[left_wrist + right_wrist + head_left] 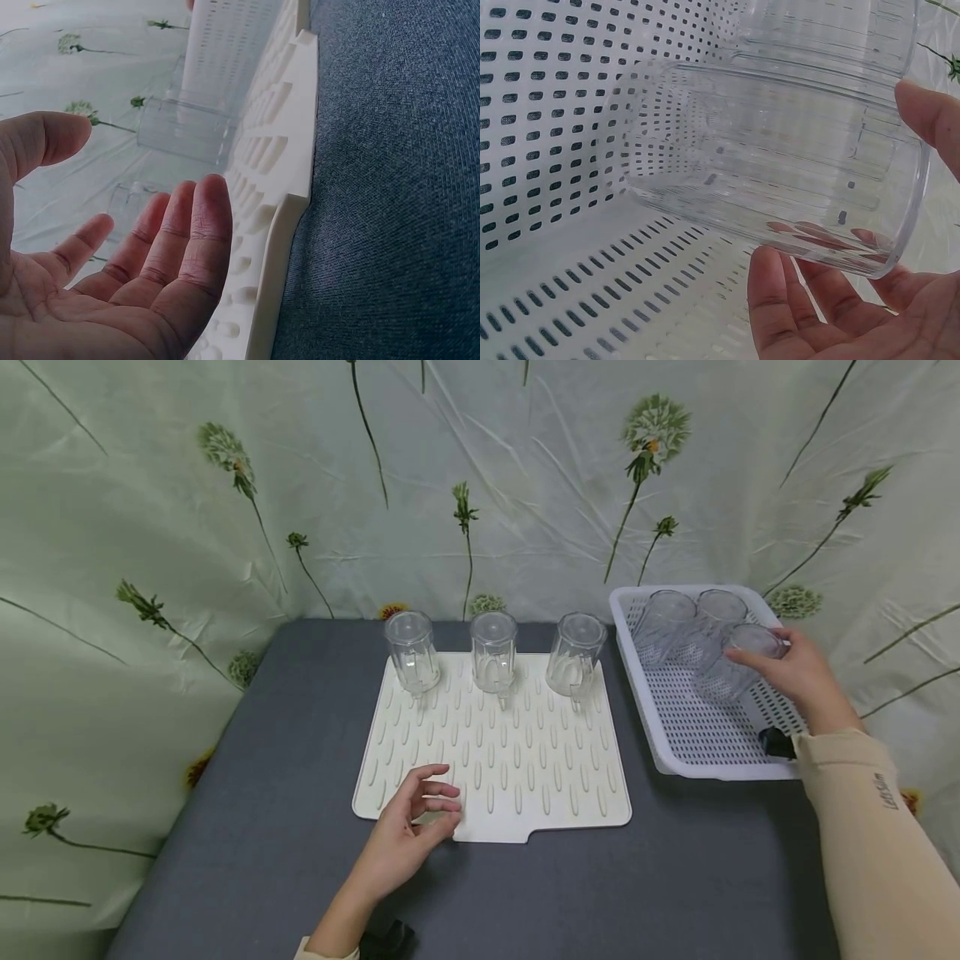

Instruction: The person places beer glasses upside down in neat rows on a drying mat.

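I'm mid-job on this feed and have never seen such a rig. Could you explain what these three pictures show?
There is no machine here: a person works with two bare hands. The widest picture comes from a camera on the head, looking forward and down. The other two come from cameras on the wrists, each facing that hand's work.

On the dark table are a white mat, bearing three glasses in a row, and a white basket with two more glasses in it. The right hand holds another glass at the basket. The left hand holds nothing, near the mat's front edge.
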The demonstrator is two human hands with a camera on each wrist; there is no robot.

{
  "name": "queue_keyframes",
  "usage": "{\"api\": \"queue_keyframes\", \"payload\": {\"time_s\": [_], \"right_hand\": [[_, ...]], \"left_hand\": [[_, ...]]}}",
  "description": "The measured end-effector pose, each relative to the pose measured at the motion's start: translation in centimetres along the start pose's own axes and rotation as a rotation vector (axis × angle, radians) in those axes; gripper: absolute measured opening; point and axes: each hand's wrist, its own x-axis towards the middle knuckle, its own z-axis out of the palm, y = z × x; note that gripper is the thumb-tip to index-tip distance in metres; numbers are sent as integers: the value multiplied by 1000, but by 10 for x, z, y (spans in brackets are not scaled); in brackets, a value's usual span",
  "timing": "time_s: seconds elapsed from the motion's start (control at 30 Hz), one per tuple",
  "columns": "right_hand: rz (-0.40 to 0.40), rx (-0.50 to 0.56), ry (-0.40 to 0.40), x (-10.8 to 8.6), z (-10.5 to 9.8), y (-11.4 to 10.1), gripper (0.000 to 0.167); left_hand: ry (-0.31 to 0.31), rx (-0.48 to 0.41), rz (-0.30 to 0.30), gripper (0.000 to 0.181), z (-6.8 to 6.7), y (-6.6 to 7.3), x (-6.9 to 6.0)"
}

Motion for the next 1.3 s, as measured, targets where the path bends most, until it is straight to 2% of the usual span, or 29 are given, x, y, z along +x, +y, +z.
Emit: {"api": "queue_keyframes", "payload": {"time_s": [0.23, 0.63, 0.9, 1.3], "right_hand": [[-34, -19, 12, -6, -6, 7, 112], [5, 100, -35, -25, -17, 5, 114], [-60, 169, -18, -35, -21, 7, 108], [-101, 213, -23, -56, -22, 1, 100]], "left_hand": [[9, 5, -4, 61, 0, -1, 1], [5, -3, 1, 61, -1, 1, 1], [13, -9, 1, 61, -2, 2, 1], [27, 12, 7, 62, -4, 2, 3]]}}
